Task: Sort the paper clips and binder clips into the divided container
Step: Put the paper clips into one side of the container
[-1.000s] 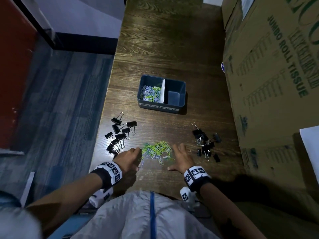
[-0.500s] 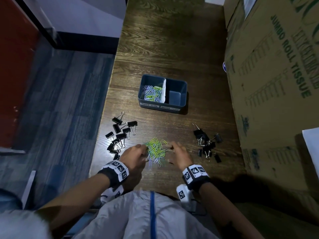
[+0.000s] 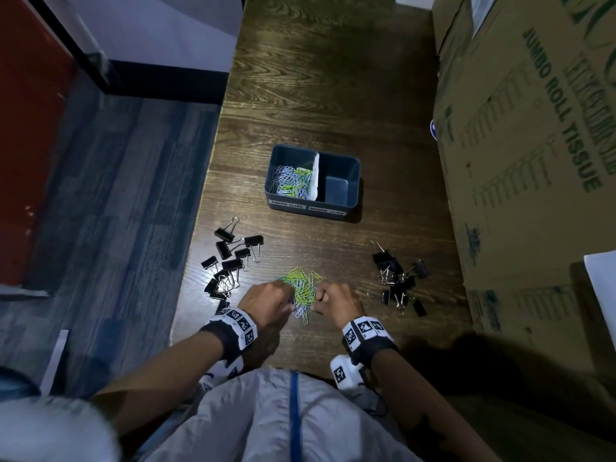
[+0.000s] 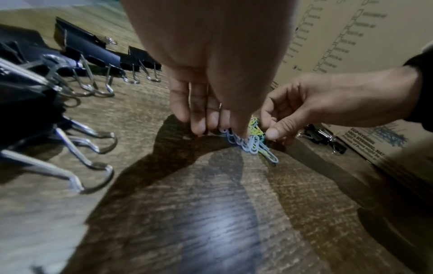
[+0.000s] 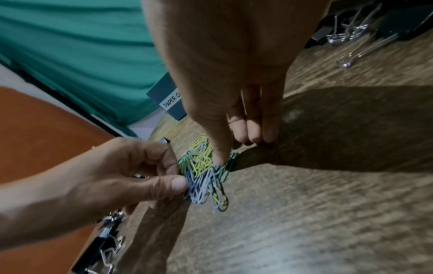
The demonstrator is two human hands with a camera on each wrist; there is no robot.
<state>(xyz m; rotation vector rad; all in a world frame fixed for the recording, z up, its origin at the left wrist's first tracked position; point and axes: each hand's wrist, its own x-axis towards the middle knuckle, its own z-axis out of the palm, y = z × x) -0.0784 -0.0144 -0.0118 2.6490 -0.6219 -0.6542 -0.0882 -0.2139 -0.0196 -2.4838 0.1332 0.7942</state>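
Note:
A heap of green, yellow and pale blue paper clips [image 3: 302,287] lies near the table's front edge. My left hand [image 3: 283,300] and right hand [image 3: 320,299] close in on it from either side, fingers curled and thumbs pressed into the clips [image 5: 203,178]. In the left wrist view my left thumb [image 4: 240,132] pins pale blue clips [image 4: 251,145]. Behind the heap stands the dark divided container [image 3: 353,181]: its left half holds paper clips [image 3: 289,184], its right half is bare. Black binder clips lie in two groups, left [image 3: 230,261] and right [image 3: 398,283].
A tall cardboard box [image 3: 526,155] walls off the table's right side, close to the right binder clips. The table's left edge [image 3: 200,235] runs just beside the left binder clips, with floor below. Bare wood stretches behind the container.
Both hands have slid inward and curled, pushing the spread paper clips into a tight heap between them. The binder clips and the container have not moved.

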